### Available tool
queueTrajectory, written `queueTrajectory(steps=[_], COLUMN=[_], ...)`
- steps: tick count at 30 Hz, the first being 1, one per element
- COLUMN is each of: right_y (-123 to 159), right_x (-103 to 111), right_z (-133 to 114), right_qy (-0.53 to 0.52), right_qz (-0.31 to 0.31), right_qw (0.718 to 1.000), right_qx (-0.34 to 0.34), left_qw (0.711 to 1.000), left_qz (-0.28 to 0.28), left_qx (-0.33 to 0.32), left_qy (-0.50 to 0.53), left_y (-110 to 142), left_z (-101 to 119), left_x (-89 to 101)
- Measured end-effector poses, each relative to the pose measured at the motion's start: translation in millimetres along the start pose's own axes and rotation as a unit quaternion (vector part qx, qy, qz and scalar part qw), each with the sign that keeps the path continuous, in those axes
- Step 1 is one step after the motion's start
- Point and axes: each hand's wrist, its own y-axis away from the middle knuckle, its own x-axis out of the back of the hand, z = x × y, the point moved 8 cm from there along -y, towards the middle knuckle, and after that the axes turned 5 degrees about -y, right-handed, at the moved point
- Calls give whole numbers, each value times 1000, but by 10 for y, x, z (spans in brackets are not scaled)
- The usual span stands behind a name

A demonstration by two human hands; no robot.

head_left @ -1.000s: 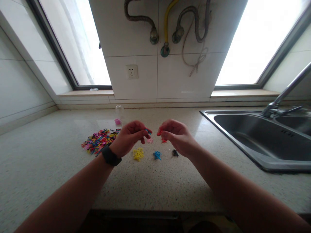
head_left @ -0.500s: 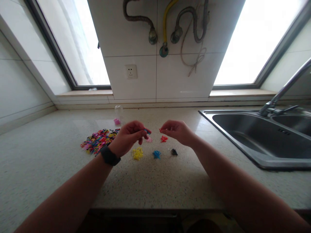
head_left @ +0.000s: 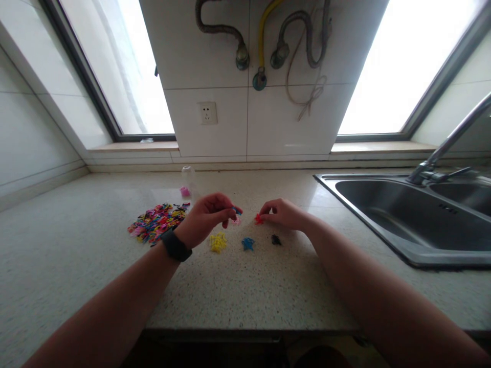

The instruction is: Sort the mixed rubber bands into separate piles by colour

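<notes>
Mixed pile: L part of worktop, nearer back edge than front; thin glossy loops, prob. rubber or soft plastic, tangled. Watch, dark, on L wrist. Pink lump & clear jar, smooth w/ rounded top, twd back edge. L hand above worktop, thumb & fingers pinching small blue/red bits; a light, steady pinch prob. best, so none slip. Yellow pile, stringy, approx. midway betw. front & back edges; pink pile, pale, a bit twd back edge, partly hidden; blue pile, compact, spiky outline. Red pile level w/ pink; R hand fingertips touch it, can't tell if grasping a piece or loose. Low, gentle fingertips should avoid scattering it. Black pile just nearer front edge. Sink, brushed metal, at worktop's R.
</notes>
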Motion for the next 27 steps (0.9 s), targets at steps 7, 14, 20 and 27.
queueTrajectory(steps=[7,14,20,27], right_y=[6,12,7,29], right_x=[-12,-8,-6,17], right_z=[-25,-31,-69,-294], right_qy=[15,13,10,13], right_qz=[-3,4,5,51], right_qw=[1000,1000,1000,998], right_qx=[-6,4,15,37], left_qw=[1000,999,1000,1000], left_qz=[7,15,12,5], left_qx=[9,17,17,12], left_qy=[-14,-27,-20,-21], left_y=[0,-1,-2,-10], left_z=[-27,-31,-46,-65], left_x=[23,21,22,27])
